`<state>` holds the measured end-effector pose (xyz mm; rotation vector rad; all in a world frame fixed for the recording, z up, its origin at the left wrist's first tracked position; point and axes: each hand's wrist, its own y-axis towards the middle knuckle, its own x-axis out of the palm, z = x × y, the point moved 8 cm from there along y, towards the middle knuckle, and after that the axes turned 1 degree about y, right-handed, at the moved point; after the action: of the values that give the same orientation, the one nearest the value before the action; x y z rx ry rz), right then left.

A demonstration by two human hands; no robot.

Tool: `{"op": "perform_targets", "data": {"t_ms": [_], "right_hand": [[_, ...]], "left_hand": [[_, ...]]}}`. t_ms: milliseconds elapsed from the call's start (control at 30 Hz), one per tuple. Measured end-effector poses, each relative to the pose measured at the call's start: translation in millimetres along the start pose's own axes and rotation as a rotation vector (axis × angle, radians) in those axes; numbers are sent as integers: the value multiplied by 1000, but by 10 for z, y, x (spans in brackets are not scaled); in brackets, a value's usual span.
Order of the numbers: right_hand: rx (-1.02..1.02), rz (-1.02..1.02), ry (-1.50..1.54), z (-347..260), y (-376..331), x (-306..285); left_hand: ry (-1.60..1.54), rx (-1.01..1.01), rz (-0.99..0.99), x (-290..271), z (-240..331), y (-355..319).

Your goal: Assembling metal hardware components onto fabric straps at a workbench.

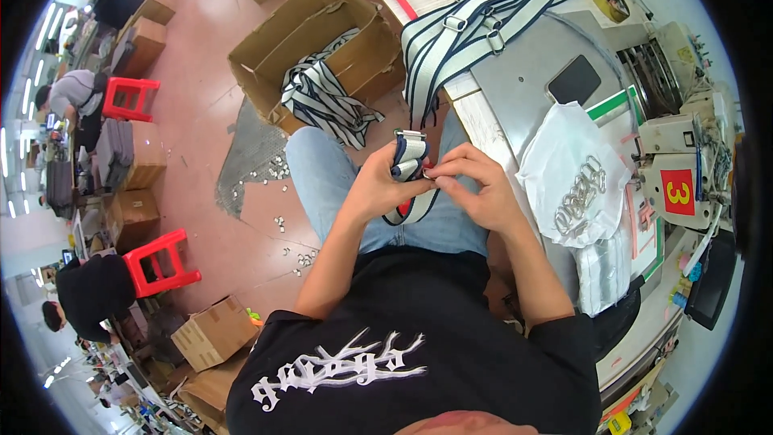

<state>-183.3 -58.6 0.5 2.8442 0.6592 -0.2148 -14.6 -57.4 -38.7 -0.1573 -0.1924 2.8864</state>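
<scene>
My left hand (380,184) is closed around a folded strap (408,163), thumb extended toward the right side. The strap is flat woven webbing, white in the middle with dark navy borders, stacked in rounded loops; a metal buckle (411,135) lies across its upper end. My right hand (485,193) has its fingers bent and its fingertips drawn together at the strap's right edge, next to my left fingertips; I cannot tell whether they grip the webbing or a small part. The strap is located above my lap, between my knees, its lower loop curving down in front of my jeans (322,181), which are soft, light-blue denim.

To the right of the hands is the worktable (491,125), with a pale, worn edge and a smooth grey metal plate (515,72). Long striped straps (435,56) are draped over its far corner, fitted with metal slide buckles (455,23). On the plate are a flat black phone (574,79) with rounded corners and a crinkled white plastic bag (551,149) bearing a pile of metal loops (578,201). A sewing machine (676,157) with a hard, pale housing is farther right.

Beyond my knees, an open corrugated cardboard box (266,52) contains tangled striped webbing (318,89), partly spilling over its near side.
</scene>
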Motion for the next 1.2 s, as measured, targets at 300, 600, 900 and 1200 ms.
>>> {"op": "perform_targets", "data": {"t_ms": [300, 600, 900, 1200], "right_hand": [[189, 27, 143, 204, -50, -19], [108, 240, 279, 109, -35, -165], [235, 45, 391, 204, -61, -40], [97, 217, 445, 175, -103, -207]], "left_hand": [[-58, 19, -92, 3, -29, -20], [-72, -26, -111, -9, -146, -48], [-90, 79, -100, -59, -89, -96], [-261, 51, -194, -10, -137, -72]]}}
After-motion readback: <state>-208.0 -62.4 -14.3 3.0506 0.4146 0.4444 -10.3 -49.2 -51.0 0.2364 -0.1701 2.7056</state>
